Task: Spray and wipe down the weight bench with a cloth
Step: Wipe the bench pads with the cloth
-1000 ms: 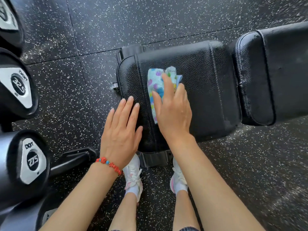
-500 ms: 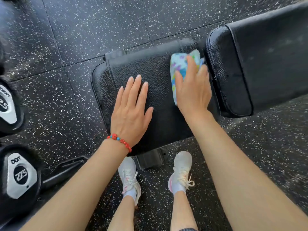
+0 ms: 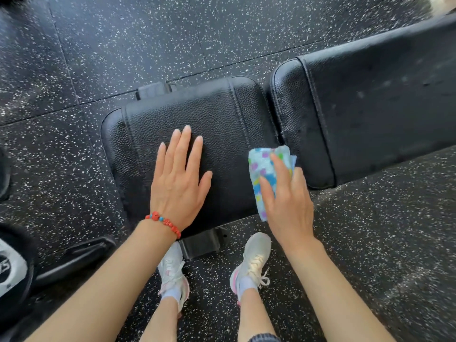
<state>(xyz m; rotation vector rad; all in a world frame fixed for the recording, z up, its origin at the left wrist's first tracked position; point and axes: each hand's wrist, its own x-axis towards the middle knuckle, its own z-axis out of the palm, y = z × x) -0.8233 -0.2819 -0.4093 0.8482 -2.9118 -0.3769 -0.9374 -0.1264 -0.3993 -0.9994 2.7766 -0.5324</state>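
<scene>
The weight bench has a black seat pad [image 3: 209,112] in the middle and a longer black back pad [image 3: 370,107] to its right, with faint droplets on it. My left hand [image 3: 177,183], a red bead bracelet at its wrist, lies flat on the seat pad with fingers straight. My right hand [image 3: 288,208] presses a folded blue cloth with coloured spots [image 3: 261,166] onto the seat pad's near right corner, close to the gap between the pads. Its fingers lie fairly straight over the cloth. No spray bottle is in view.
The bench stands on a black speckled rubber floor [image 3: 148,40]. A black frame foot [image 3: 199,243] sticks out between my white shoes [image 3: 251,260]. Dumbbell ends [image 3: 9,267] on a rack line the left edge.
My right hand has slid the cloth from the seat pad's far right corner back toward its near edge. My left hand stays flat on the pad.
</scene>
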